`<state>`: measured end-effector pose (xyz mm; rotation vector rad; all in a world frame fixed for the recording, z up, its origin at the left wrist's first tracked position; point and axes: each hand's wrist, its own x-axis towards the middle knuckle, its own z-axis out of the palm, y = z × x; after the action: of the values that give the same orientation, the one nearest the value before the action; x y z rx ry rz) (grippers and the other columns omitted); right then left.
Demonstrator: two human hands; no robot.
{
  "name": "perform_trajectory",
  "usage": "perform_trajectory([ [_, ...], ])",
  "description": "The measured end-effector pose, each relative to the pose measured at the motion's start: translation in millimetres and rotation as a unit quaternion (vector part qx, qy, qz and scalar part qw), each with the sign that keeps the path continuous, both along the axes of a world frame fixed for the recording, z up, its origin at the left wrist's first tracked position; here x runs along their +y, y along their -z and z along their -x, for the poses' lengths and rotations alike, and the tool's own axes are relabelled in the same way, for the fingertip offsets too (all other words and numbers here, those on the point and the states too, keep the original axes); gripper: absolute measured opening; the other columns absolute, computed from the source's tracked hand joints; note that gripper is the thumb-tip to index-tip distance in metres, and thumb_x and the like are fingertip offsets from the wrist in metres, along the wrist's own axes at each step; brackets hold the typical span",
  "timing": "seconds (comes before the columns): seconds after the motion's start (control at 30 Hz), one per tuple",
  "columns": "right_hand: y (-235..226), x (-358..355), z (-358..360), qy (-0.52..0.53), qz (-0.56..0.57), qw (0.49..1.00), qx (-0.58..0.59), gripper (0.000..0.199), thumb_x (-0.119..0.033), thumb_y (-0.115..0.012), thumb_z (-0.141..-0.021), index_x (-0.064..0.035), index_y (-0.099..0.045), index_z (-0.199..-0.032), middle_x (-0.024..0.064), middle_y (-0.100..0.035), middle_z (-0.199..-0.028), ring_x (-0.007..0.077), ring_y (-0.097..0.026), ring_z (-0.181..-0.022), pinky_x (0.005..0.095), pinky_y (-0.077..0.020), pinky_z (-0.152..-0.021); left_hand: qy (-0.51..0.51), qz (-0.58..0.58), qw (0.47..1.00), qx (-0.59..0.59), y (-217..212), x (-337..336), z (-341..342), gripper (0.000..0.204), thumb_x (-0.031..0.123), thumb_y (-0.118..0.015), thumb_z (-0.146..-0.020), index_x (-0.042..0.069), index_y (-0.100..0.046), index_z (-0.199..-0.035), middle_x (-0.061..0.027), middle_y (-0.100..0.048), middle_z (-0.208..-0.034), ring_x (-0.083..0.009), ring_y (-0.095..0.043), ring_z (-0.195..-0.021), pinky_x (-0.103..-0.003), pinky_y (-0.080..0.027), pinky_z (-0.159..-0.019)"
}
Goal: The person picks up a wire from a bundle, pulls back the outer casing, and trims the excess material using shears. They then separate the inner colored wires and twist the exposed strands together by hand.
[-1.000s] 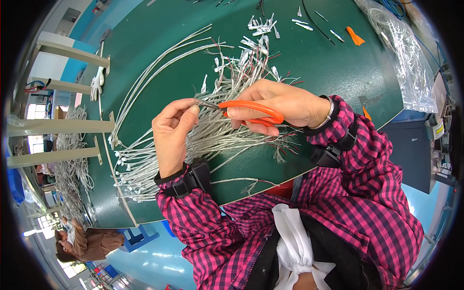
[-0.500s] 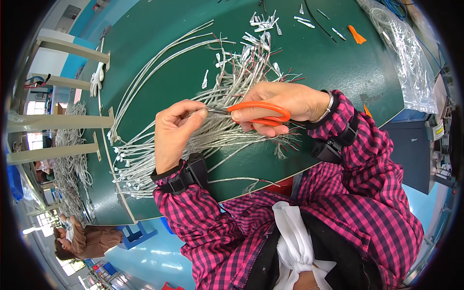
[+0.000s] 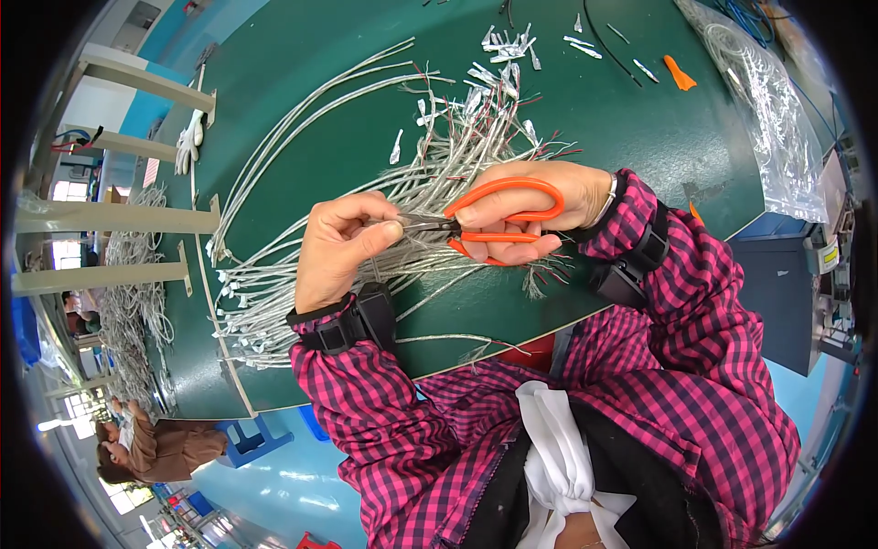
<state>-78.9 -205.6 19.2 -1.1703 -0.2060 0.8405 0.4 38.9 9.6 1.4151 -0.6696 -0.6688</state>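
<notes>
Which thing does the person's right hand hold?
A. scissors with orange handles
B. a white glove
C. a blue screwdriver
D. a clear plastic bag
A: the right hand has its fingers through the orange loops of the scissors, whose blades point at the cable end pinched by the left hand.

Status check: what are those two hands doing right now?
Left hand pinching grey cable. Right hand gripping orange scissors, blades at cable. Cable pile beneath.

Orange-handled scissors [image 3: 498,215], silvery-grey cables [image 3: 302,265], dark green table [image 3: 640,119], pink-and-black checked sleeves [image 3: 695,302].
</notes>
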Motion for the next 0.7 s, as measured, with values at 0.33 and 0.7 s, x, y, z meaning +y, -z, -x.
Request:
perform_trajectory([
  [0.33,8.4,1.8,0.5,-0.001,-0.084,0.996,-0.007,0.041,-0.032,-0.046,-0.095,0.0054,-0.056,-0.082,0.0034,-0.047,-0.051,0.0048,-0.039,-0.035,0.019,-0.0282,-0.034,0.003,0.036,0.999,0.031,7.6,0.2,-2.7,0.012,0.004,-0.068,-0.081,-0.002,-0.067,-0.092,-0.0022,-0.057,-0.077,-0.0084,-0.049,-0.068,-0.022,-0.039,-0.062],
  [0.7,11.8,4.1,-0.7,0.01,-0.101,0.995,-0.009,0.039,-0.032,-0.047,-0.094,0.0042,-0.057,-0.083,0.003,-0.048,-0.051,0.0049,-0.039,-0.036,0.02,-0.0296,-0.036,0.016,0.061,0.998,0.029,5.8,-4.1,1.2,0.017,0.011,-0.061,-0.088,-0.004,-0.065,-0.096,-0.003,-0.055,-0.074,-0.0092,-0.047,-0.066,-0.023,-0.038,-0.059],
])
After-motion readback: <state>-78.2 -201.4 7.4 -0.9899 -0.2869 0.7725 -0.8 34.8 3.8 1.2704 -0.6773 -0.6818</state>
